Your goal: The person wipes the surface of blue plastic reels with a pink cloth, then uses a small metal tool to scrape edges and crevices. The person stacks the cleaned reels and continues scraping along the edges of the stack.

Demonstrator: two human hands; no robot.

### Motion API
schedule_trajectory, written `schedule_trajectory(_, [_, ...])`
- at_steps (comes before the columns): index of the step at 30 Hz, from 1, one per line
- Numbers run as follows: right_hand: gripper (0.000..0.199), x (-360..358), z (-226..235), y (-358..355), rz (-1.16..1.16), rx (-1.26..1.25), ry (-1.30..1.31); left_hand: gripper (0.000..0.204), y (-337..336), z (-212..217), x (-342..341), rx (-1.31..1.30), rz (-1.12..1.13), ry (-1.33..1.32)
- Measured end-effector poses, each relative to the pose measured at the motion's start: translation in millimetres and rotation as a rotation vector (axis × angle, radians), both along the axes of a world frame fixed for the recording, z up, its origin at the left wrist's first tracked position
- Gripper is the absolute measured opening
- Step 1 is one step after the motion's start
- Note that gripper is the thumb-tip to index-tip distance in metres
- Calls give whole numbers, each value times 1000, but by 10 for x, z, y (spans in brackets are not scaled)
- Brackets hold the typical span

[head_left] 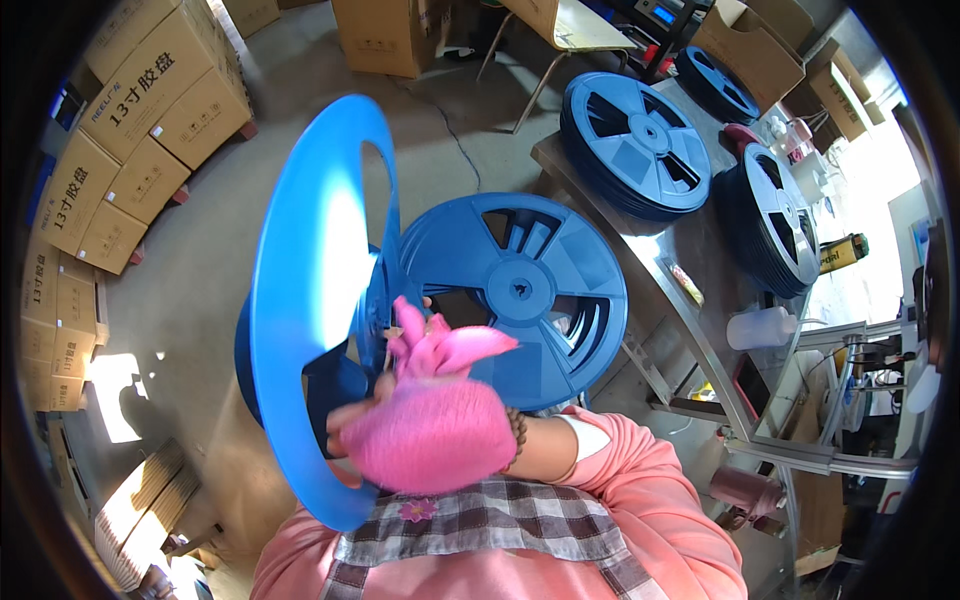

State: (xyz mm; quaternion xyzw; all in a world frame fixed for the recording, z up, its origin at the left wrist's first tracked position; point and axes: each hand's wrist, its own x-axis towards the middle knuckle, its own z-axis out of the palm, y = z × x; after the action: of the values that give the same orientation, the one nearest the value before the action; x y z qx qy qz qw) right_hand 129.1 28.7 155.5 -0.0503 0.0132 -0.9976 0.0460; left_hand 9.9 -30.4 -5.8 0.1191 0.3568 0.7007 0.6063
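Observation:
A large blue plastic reel [310, 250] stands tilted on edge in front of me, its face catching bright light. My right hand [350, 425], a beaded bracelet on its wrist, is closed on a fluffy pink cloth [430, 435] that covers most of it. Bare fingers show at the cloth's left side, against the reel's cut-out, and loose pink ends stick up above. The reel hides my left hand; only part of that sleeve [295, 550] shows below. Just beyond, another blue reel [520, 290] lies flat on top of others.
Stacked blue reels [640, 140] and a second stack [785, 220] stand on the metal-edged table [625, 215] at right, with a white squeeze bottle [760, 328]. Cardboard boxes [150, 110] are piled at far left. A chair [580, 25] stands at the back.

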Motion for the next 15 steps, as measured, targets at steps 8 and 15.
schedule_trajectory(8, [21,-521,-342,-350,81,-74,62,64,24,-177,-129,219,-115,-53])
schedule_trajectory(15, [25,-226,-804,-415,115,-5,-378,72,213,-404,-235,479,-241,-221])
